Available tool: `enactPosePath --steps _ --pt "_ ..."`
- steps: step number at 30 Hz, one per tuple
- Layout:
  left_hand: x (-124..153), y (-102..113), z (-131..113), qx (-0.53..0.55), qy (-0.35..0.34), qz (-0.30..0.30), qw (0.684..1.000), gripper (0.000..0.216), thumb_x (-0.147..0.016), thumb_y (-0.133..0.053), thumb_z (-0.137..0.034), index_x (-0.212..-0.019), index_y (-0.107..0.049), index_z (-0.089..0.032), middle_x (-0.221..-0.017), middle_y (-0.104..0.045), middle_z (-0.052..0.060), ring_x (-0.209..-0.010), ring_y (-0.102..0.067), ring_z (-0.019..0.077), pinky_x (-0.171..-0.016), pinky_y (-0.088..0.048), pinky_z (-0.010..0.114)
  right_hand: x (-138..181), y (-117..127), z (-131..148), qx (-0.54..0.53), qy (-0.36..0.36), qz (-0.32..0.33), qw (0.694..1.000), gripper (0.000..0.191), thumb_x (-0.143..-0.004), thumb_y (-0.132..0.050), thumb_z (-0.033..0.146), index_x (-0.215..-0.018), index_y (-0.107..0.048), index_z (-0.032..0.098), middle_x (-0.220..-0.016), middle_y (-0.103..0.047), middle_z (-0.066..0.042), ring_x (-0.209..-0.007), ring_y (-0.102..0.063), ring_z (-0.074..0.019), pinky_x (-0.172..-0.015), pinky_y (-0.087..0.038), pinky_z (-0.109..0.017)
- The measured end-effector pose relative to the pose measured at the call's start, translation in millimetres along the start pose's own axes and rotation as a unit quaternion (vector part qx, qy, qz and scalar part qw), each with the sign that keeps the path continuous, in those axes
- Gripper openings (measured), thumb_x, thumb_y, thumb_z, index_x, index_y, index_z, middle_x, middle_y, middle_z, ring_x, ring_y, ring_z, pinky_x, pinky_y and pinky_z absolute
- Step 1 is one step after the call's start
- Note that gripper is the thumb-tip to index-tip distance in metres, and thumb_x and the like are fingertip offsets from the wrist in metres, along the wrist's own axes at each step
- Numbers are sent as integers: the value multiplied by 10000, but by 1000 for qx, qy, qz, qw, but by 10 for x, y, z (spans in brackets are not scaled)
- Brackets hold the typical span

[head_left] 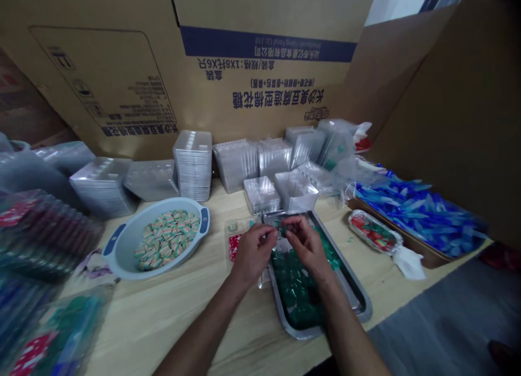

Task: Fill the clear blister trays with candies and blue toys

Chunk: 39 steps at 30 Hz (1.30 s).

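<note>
Hands close together: left hand (253, 255) and right hand (308, 247) pinch a small green piece (280, 230) above a metal tray (350, 281) of green sweets (297, 294). Tray's long axis runs forward, nearer the right hand.

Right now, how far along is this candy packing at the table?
Filled clear packs lie at left, so some looks done. In hand: your left hand and right hand pinch a small green piece above a metal tray. Still to go: green candies heaped there, striped candies in a bowl, stacked clear trays.
</note>
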<state>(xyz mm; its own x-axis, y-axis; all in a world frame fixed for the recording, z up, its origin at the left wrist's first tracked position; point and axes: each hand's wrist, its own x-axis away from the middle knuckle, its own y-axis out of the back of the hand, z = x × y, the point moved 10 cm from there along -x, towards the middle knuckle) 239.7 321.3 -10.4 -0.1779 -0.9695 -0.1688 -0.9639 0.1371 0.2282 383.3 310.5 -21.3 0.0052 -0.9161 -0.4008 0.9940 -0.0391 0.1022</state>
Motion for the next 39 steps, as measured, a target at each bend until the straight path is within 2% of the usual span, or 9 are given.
enactPosePath --steps 4,8,10,14,18,24,29,34,39 --pt "10 1 39 10 14 -1 1000 217 -838 -655 -354 -852 -789 -183 -996 -712 83 -764 -643 167 -632 -508 245 16 -64 105 13 41 21 999 172 -968 -556 370 -1078 -598 244 -1085 -600 -64 -979 -598 -211 -839 -505 -338" --pt "-15 22 107 18 44 7 999 257 -831 -638 -327 -980 -778 -170 -952 -713 66 -671 -615 142 -587 -484 240 34 -128 127 4 51 39 998 179 -977 -544 316 -1138 -587 249 -1023 -593 -43 -924 -585 -191 -820 -486 -324" --pt "-31 -2 79 19 29 29 999 266 -815 -658 -315 -1012 -770 -176 -953 -711 56 -661 -601 130 -585 -472 233 40 -127 102 -14 41 32 999 229 -979 -547 306 -1202 -548 256 -1003 -594 -33 -890 -580 -182 -798 -482 -317" --pt "-43 -12 48 31 -7 38 999 207 -780 -715 -324 -918 -755 -174 -995 -701 58 -739 -609 136 -621 -478 226 36 -83 79 -41 27 9 999 249 -982 -546 332 -1218 -520 255 -1006 -598 -31 -897 -579 -186 -784 -478 -317" --pt "-27 -77 240 89 58 45 993 280 -781 -723 -402 -924 -705 -163 -906 -682 41 -686 -593 128 -604 -498 233 29 -73 91 -22 21 13 999 223 -986 -540 341 -1190 -538 251 -1028 -602 -31 -945 -582 -193 -821 -471 -323" --pt "-22 -40 356 105 93 11 990 373 -813 -683 -506 -946 -678 -157 -860 -655 29 -663 -593 128 -612 -537 258 54 -181 189 119 69 58 989 197 -1000 -481 295 -1172 -550 231 -976 -615 -41 -856 -579 -193 -766 -451 -330" --pt "-52 37 329 63 82 5 995 299 -837 -654 -455 -869 -704 -162 -844 -677 46 -672 -618 147 -574 -520 243 66 -195 189 254 97 56 961 192 -982 -472 256 -1152 -553 220 -966 -641 -65 -874 -576 -231 -803 -427 -383" --pt "-68 146 299 85 85 -19 993 275 -898 -550 -351 -1070 -694 -191 -1017 -707 71 -697 -655 154 -562 -540 253 9 53 200 199 85 -7 976 148 -970 -500 276 -1081 -581 222 -996 -625 -62 -934 -585 -230 -841 -435 -386" --pt "-58 218 263 103 76 -46 991 335 -892 -546 -292 -1203 -645 -214 -1057 -705 80 -668 -665 157 -527 -540 261 3 9 242 227 92 12 969 99 -953 -537 264 -1010 -609 227 -1010 -639 -55 -988 -574 -243 -883 -386 -404"
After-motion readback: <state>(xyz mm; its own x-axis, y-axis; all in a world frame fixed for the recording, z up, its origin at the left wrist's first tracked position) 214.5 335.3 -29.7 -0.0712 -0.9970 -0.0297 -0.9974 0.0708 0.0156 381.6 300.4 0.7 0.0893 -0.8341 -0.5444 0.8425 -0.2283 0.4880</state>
